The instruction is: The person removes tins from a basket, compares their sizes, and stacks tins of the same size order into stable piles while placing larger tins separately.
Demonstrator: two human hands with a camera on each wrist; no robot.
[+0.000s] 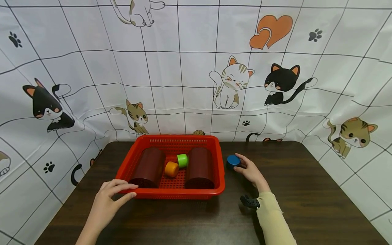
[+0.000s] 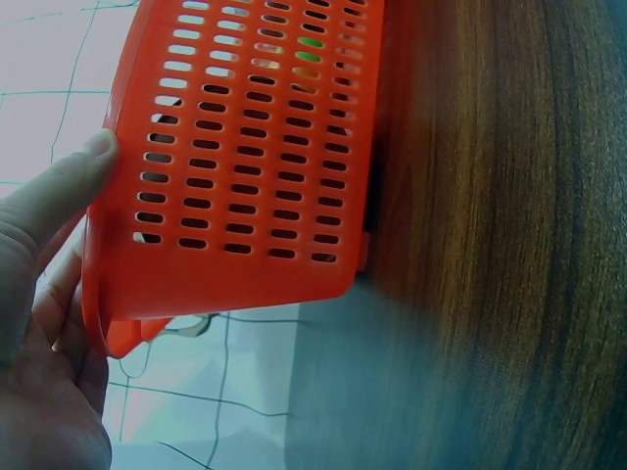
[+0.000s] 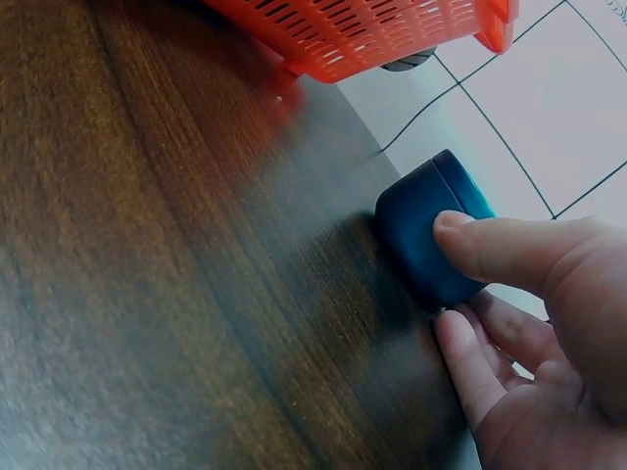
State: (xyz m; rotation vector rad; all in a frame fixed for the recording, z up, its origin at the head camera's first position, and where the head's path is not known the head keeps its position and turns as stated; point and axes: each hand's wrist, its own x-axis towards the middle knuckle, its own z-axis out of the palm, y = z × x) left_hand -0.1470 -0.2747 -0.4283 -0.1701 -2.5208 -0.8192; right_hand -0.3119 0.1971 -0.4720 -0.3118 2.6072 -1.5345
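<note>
A red perforated plastic basket point(image 1: 180, 194) stands on the table. At its front left corner my left hand point(image 1: 107, 200) grips the rim, and in the left wrist view the thumb point(image 2: 83, 171) lies on one side of the rim with the fingers on the other. Right of the basket, my right hand point(image 1: 251, 172) pinches a small blue round container point(image 1: 233, 160). In the right wrist view the thumb presses the side of the blue container point(image 3: 421, 235), the other fingers lying around its far side.
Two large dark brown rounded blocks point(image 1: 149, 166) lie inside the basket, left and right. Between them are a small orange round piece point(image 1: 172, 169) and a green one point(image 1: 182, 160). A cat-print sheet point(image 1: 196, 68) hangs behind the dark wooden table point(image 1: 306, 204).
</note>
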